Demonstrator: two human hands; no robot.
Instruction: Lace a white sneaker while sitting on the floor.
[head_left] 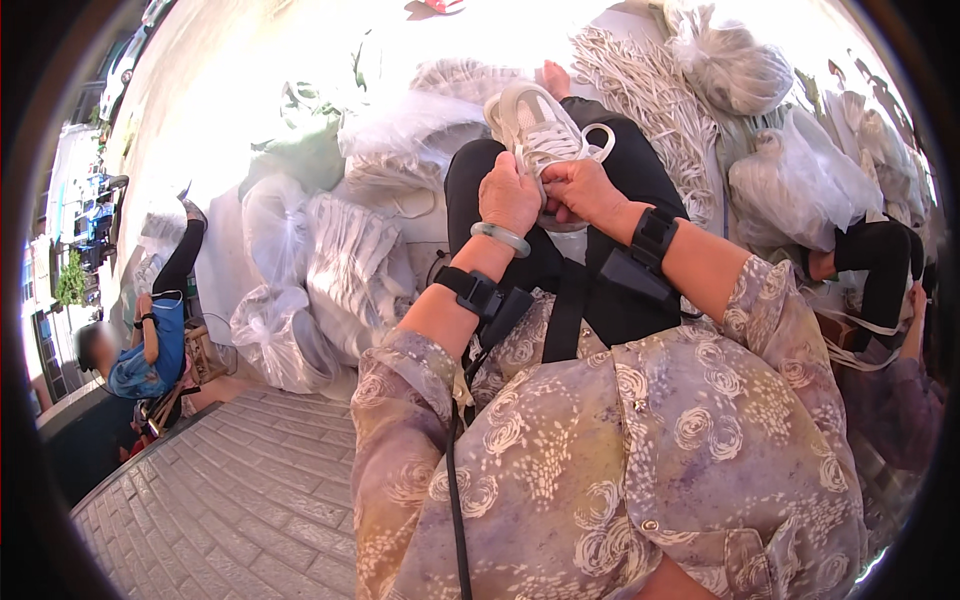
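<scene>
A beige and white lace-up sneaker (527, 112) rests on my lap between my knees, toe pointing away from me. White shoelace (553, 143) crosses its tongue, and a loose loop sticks out at the right. My left hand (508, 192) is closed at the collar end of the sneaker, fingers pinching the lace. Beside it, my right hand (583, 190) is closed too, thumb and fingers pinched on the lace near the top eyelets. The two hands almost touch. The exact grip of the fingertips is partly hidden by the knuckles.
White laces (655, 110) lie in a big heap beyond my right knee. Clear plastic bags (285, 335) with pale contents stand at my left, and more bags (800, 180) at the right. One person (150, 350) sits at far left, another (880, 270) at far right. Paving (250, 480) lies lower left.
</scene>
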